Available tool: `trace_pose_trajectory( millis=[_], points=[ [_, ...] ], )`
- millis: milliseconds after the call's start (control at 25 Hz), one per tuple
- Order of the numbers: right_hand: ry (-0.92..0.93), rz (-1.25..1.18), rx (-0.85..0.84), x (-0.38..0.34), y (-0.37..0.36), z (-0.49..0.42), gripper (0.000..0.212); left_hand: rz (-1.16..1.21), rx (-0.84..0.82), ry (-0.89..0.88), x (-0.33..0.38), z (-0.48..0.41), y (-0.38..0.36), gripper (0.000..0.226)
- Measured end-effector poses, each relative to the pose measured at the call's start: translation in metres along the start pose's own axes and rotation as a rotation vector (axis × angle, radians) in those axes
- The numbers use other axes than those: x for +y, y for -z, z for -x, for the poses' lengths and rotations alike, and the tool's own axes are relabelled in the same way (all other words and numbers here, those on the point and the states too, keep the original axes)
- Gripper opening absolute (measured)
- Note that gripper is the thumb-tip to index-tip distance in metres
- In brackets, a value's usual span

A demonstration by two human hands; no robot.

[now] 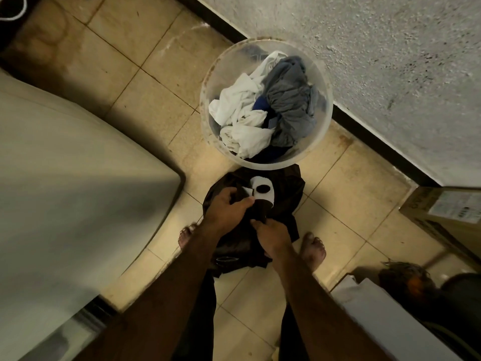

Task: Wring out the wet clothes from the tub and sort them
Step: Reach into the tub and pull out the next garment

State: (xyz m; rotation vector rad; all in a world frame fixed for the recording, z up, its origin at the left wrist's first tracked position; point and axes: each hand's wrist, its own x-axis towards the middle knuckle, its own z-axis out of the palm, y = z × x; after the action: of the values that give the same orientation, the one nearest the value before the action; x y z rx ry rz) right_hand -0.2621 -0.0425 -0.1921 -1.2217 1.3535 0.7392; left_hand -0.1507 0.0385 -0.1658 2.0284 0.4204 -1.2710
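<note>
A big pale appliance (65, 191) fills the 9 o'clock side, and its rounded corner reaches in towards the person's left foot (186, 237). A narrow strip of tiled floor (145, 48) shows between the two. More open tile runs up to 10 and 11 o'clock.

At centre, the left hand (226, 207) has its fingers curled into a fold of the black garment (283, 194), with the thumb pinching the cloth beside a white patch (269, 198). Just at its 4 o'clock, the right hand (273, 235) pinches the same cloth with bunched fingers. The garment hangs between both bare feet, and its top edge overlaps the near rim of the translucent tub (212, 74).

The tub stands at 12 o'clock, close against the black skirting. It holds twisted white clothes (242, 113) and a grey garment (289, 100).

A rough wall (390, 61) closes off 1 to 2 o'clock. A cardboard box (447, 209) sits at 3 o'clock and a white board (385, 313) at 4 to 5. Between them and the right foot (313, 250) there is a band of tile.
</note>
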Motion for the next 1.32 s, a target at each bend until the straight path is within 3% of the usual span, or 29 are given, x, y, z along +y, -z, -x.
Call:
trace_pose_trajectory(
  millis=[120, 320, 480, 560, 680, 800, 1000, 1120, 1240, 1320],
  points=[
    [0.168, 0.123, 0.110, -0.019, 0.010, -0.010, 0.024, -0.049, 0.080, -0.107, 0.005, -0.003, -0.004, 0.053],
    [0.385, -0.068, 0.329, -0.083, 0.033, -0.007, 0.018, 0.042, 0.156, -0.296, 0.032, -0.015, -0.008, 0.028],
    [0.450, -0.038, 0.340, -0.126, 0.044, -0.009, 0.020, -0.195, 0.448, -0.501, 0.059, -0.041, -0.003, 0.050],
    [0.442, -0.029, 0.299, -0.132, 0.045, -0.011, 0.019, -0.354, 0.497, -0.572, 0.078, -0.060, -0.001, 0.064],
    [0.429, -0.006, 0.254, -0.131, 0.047, -0.012, 0.019, -0.556, 0.441, -0.436, 0.100, -0.084, -0.001, 0.066],
    [0.428, -0.005, 0.237, -0.126, 0.051, -0.013, 0.018, -0.671, 0.352, -0.319, 0.101, -0.100, -0.002, 0.035],
    [0.297, -0.177, 0.204, -0.130, 0.046, -0.015, 0.013, -0.099, 0.265, -0.509, 0.079, -0.063, -0.008, 0.011],
    [0.175, -0.426, 0.109, -0.141, 0.037, -0.014, 0.038, 0.171, 0.128, -0.467, 0.065, -0.029, -0.011, 0.009],
    [0.078, -0.615, -0.117, -0.153, 0.042, -0.017, 0.050, 0.298, -0.032, -0.498, 0.073, 0.005, -0.008, 0.012],
    [0.104, -0.590, -0.168, -0.162, 0.051, -0.016, 0.042, 0.302, -0.058, -0.556, 0.080, 0.029, 0.001, 0.012]
  ],
)
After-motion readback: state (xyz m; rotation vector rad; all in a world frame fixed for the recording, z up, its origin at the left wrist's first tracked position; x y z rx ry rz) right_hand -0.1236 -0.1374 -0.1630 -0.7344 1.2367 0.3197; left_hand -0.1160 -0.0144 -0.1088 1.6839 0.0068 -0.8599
